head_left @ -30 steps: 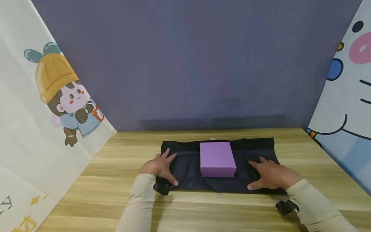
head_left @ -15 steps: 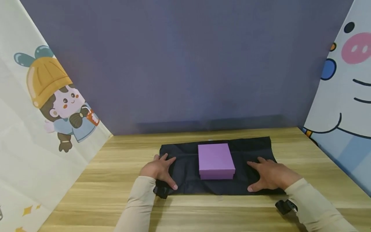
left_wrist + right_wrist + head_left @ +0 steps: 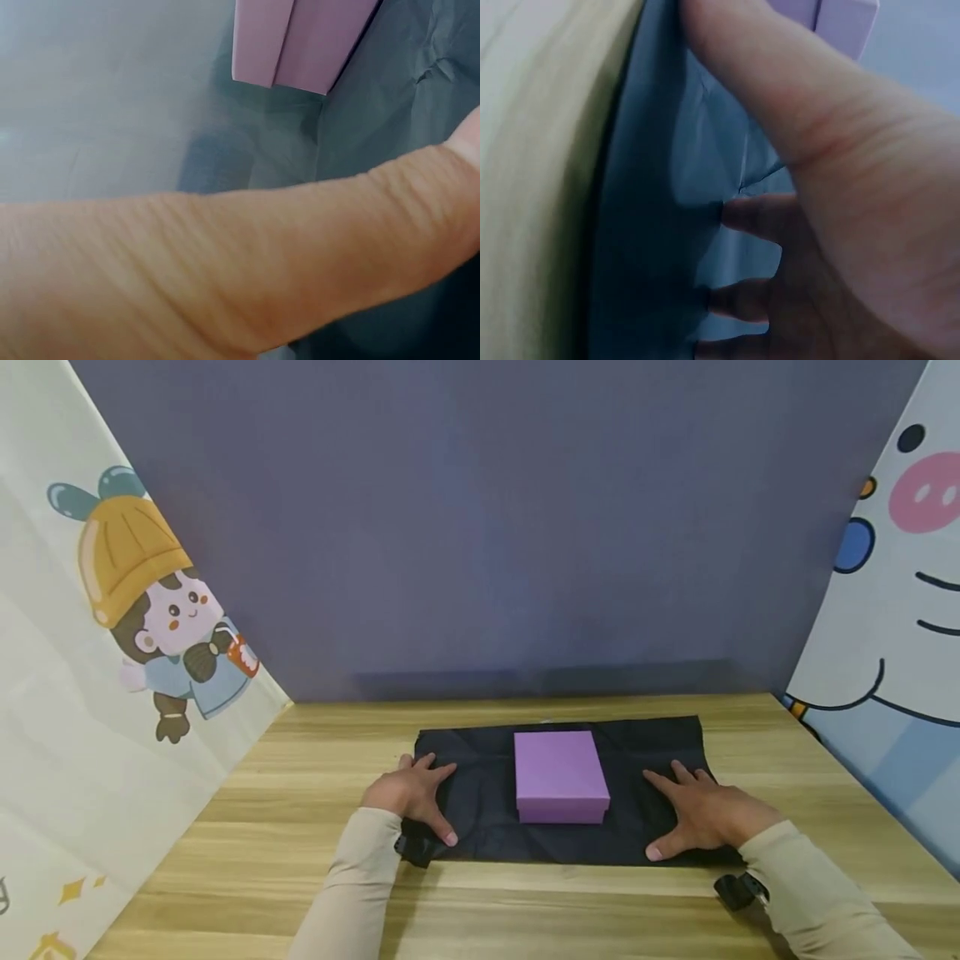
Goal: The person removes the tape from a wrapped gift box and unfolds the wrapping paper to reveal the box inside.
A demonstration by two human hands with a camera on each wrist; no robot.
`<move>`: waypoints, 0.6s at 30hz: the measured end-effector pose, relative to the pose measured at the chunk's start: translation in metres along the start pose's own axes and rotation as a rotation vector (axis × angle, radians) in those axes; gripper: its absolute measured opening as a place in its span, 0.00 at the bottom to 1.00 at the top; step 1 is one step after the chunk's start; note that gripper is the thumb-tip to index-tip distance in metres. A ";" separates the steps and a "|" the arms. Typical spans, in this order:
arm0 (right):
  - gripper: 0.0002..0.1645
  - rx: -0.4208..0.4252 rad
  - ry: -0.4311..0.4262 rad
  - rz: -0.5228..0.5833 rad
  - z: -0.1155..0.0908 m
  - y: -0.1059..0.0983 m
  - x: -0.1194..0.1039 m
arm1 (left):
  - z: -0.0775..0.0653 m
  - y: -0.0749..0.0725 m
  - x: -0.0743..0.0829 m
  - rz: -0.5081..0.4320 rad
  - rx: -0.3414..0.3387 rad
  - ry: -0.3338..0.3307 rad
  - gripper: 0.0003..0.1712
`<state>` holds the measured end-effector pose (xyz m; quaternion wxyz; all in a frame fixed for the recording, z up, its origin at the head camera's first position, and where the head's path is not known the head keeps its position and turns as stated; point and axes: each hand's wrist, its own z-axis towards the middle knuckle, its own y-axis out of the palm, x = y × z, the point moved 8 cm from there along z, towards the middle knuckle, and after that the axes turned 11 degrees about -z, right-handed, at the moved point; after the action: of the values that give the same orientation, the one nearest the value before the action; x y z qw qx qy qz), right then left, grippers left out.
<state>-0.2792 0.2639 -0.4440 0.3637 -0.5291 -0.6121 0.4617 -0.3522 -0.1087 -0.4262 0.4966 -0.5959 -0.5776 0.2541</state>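
A lidded purple box (image 3: 561, 768) rests on a creased black cloth (image 3: 483, 797) spread across the wooden table. My left hand (image 3: 411, 797) lies over the cloth's left end with its fingers spread. Over the right end, my right hand (image 3: 701, 814) is spread in the same way, thumb toward the front edge. Both hands stay apart from the box and grip nothing. In the left wrist view the thumb (image 3: 300, 262) crosses in front of the box's corner (image 3: 300, 45). The right wrist view has fingertips against the cloth (image 3: 652, 225).
The wooden tabletop (image 3: 525, 910) extends in front of the cloth and to both sides. A grey-purple backdrop (image 3: 495, 527) rises behind it. Printed cartoon panels stand at the left (image 3: 45, 635) and right (image 3: 900, 635). A dark camera is strapped at each wrist.
Both hands keep their places at the cloth's ends, and the box stays put on it. The cloth's left part looks a little flatter. The head view shifts slightly.
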 end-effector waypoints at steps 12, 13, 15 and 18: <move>0.74 0.155 -0.093 -0.027 0.002 0.001 0.004 | 0.002 0.003 0.002 -0.080 0.016 0.087 0.64; 0.74 0.151 -0.099 -0.019 0.003 0.001 0.005 | 0.003 0.003 0.001 -0.098 0.011 0.099 0.64; 0.74 0.134 -0.100 -0.005 0.004 0.003 0.009 | 0.004 0.003 -0.002 -0.130 -0.003 0.117 0.65; 0.74 0.127 -0.097 -0.009 0.004 0.003 0.016 | 0.007 0.002 -0.005 -0.152 -0.012 0.129 0.65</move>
<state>-0.2851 0.2786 -0.4485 0.3685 -0.4791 -0.6010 0.5229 -0.3583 -0.1112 -0.4321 0.5470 -0.5686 -0.5894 0.1735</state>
